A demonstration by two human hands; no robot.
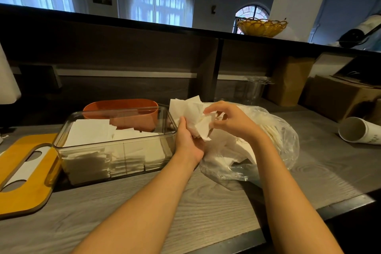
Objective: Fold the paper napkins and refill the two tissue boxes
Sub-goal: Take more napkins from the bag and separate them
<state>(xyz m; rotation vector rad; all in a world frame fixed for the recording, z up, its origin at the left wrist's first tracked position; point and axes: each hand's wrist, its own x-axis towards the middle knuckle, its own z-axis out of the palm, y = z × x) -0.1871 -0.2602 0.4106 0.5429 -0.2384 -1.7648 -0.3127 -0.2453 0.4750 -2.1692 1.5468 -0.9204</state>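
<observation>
Now both hands, L hand (188, 142) + R hand (231, 119), gripping crumpled napkins (191, 109) above plastic bag (278, 142).

We see a grey wood-grain counter (206, 208). On it stands a clear tissue box (115, 146); the orange tub (123, 112) sits just behind this box, a yellow slotted lid (24, 173) lies left of it, a clear plastic bag (274, 144) right of it, and a toppled paper cup (358, 132) lies farther right.
</observation>
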